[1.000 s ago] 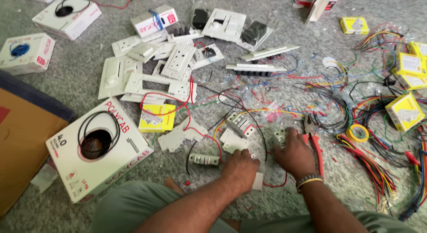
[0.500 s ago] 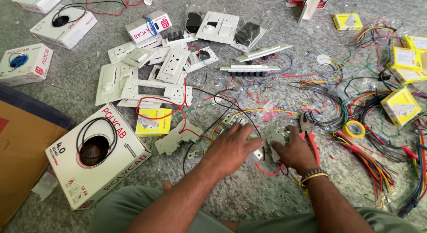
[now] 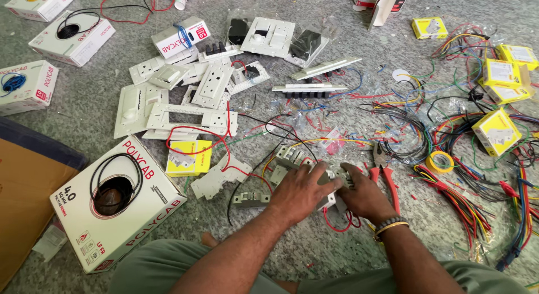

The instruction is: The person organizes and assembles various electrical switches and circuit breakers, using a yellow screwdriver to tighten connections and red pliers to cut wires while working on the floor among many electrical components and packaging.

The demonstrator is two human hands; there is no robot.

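On grey switch block [image 3: 332, 184]: both hands.

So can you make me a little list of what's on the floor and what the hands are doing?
Left hand: resting on a white switch module
Right hand: touching the same module
Beside right hand: red-handled pliers
Left side: white box with a black wire coil
Middle: white switch plates
Right side: loose coloured wires, yellow tape roll, small yellow boxes

Switch plates [image 3: 191, 103] lie upper centre of the frame, wire box [image 3: 115, 201] lower left, loose wires [image 3: 466, 154] right, pliers [image 3: 384, 173] just right of centre.
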